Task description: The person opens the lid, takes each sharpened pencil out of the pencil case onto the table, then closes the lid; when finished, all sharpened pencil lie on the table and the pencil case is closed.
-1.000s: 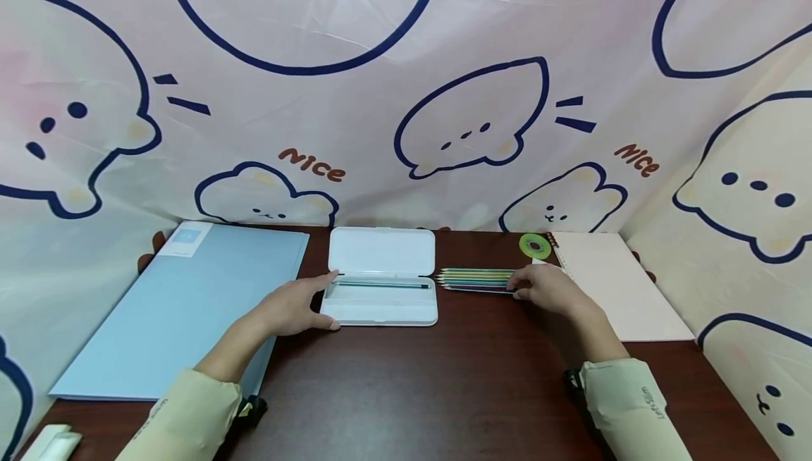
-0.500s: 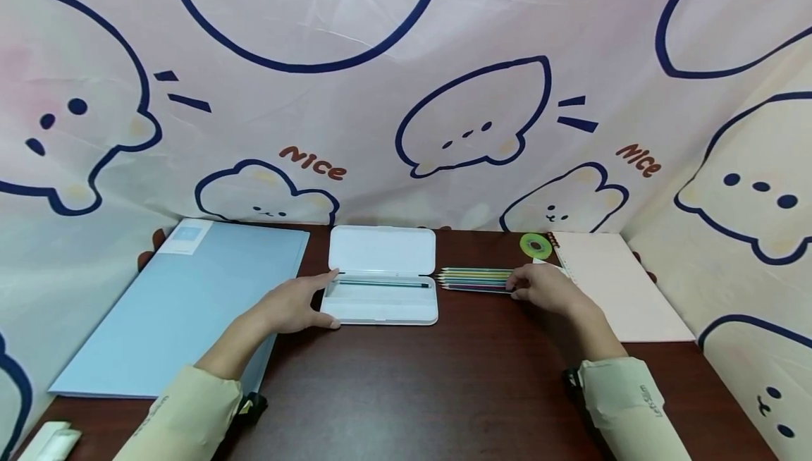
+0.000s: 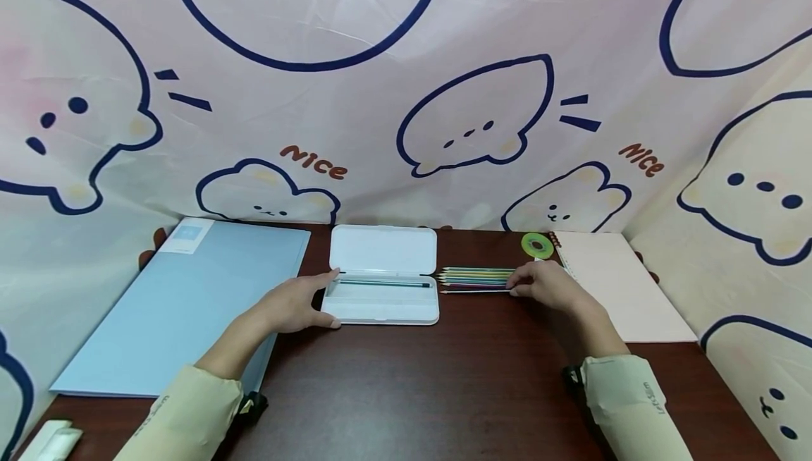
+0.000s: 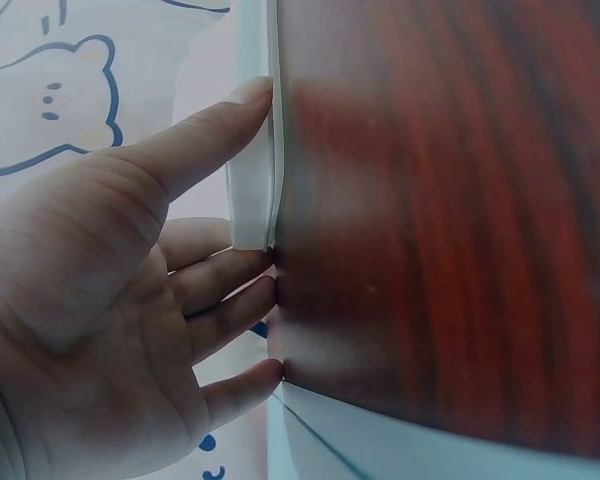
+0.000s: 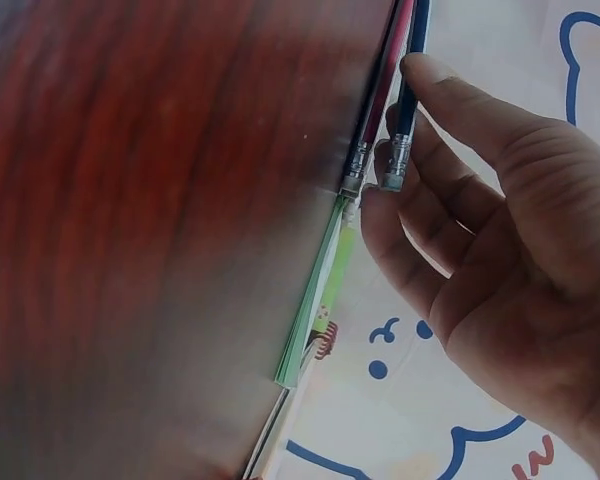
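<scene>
A white pencil case (image 3: 380, 312) lies with its lid (image 3: 383, 249) tipped back; a green pencil (image 3: 383, 283) rests along its rear compartment. At the case's left end, my left hand (image 3: 294, 306) grips it, thumb on the front corner and fingers toward the hinge. Right of the case is a row of several coloured pencils (image 3: 476, 275). My right hand (image 3: 548, 287) pinches a dark blue pencil (image 5: 406, 115) near its eraser end, slightly apart from the row. The right wrist view shows a pink pencil (image 5: 388, 85) close beside it.
A blue folder (image 3: 190, 313) lies at the left, a white spiral notebook (image 3: 624, 288) at the right. Behind my right hand is a round green item (image 3: 536, 245). White objects (image 3: 51, 440) sit at the near left corner. A printed cloth (image 3: 368, 115) walls the table.
The pencil in my right hand has come slightly forward, opening a narrow gap from the row. My left hand stays on the pencil case.
</scene>
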Available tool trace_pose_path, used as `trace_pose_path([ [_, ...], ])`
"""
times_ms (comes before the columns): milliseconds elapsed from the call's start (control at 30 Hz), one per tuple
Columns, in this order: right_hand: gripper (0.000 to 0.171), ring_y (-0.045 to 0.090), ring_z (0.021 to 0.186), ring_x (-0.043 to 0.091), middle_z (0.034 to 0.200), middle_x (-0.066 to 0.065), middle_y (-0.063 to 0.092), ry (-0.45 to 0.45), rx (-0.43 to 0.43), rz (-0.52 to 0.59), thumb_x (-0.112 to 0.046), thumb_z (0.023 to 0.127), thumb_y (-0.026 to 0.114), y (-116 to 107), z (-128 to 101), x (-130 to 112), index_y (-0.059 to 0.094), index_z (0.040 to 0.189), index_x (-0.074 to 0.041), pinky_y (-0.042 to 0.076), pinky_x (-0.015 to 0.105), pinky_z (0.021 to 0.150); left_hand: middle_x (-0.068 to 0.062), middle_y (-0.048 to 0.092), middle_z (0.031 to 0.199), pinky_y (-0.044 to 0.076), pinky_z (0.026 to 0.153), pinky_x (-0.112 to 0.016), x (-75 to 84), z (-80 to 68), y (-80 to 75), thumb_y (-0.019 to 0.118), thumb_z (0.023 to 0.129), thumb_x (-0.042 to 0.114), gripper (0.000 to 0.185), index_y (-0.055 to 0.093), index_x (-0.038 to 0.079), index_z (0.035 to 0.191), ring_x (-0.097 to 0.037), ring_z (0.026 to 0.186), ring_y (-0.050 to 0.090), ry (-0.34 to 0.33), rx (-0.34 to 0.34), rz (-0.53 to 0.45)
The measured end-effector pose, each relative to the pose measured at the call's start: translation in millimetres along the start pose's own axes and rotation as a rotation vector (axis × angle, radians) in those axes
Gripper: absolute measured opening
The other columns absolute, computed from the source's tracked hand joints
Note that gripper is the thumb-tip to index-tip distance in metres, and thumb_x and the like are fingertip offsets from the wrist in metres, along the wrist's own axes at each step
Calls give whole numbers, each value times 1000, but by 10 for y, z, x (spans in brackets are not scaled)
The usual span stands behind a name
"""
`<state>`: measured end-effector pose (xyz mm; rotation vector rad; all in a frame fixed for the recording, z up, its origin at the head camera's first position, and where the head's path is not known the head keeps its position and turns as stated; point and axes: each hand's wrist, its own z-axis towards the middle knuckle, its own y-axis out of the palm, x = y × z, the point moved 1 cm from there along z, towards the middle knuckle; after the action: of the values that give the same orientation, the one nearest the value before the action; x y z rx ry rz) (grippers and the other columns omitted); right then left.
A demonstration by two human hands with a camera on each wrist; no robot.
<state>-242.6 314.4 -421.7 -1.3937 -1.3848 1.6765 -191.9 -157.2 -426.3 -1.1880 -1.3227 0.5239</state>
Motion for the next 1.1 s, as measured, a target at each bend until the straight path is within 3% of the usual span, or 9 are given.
trace_pose_path([
  [300,3,59,84,15,97,-3,76,9,7,-8,-20,91,76,-4,30,2,79,91,-21,50,37,81,-18,50,153,43,109,-60,11,-12,-5,83,81,47,96,38,8,157,-41,139,49,1,-7,0],
  [567,15,55,77,14,84,-7,70,25,-39,-57,-16,91,75,-3,53,8,73,80,-26,46,33,73,-18,51,153,44,108,-59,0,-6,-6,83,81,45,96,38,7,156,-40,138,50,9,-6,4],
  [967,2,57,78,15,89,-4,73,-5,36,-149,-19,92,74,-48,26,1,76,92,-19,52,43,78,-17,51,153,45,107,-59,22,-16,-24,84,81,46,95,40,7,156,-40,138,51,7,-3,8],
  [1100,4,57,76,15,89,-3,73,-1,69,-144,-20,93,73,-56,4,-35,76,94,-17,52,42,76,-17,51,153,44,108,-59,26,-13,-22,84,81,46,96,39,7,156,-40,138,50,8,-1,4],
])
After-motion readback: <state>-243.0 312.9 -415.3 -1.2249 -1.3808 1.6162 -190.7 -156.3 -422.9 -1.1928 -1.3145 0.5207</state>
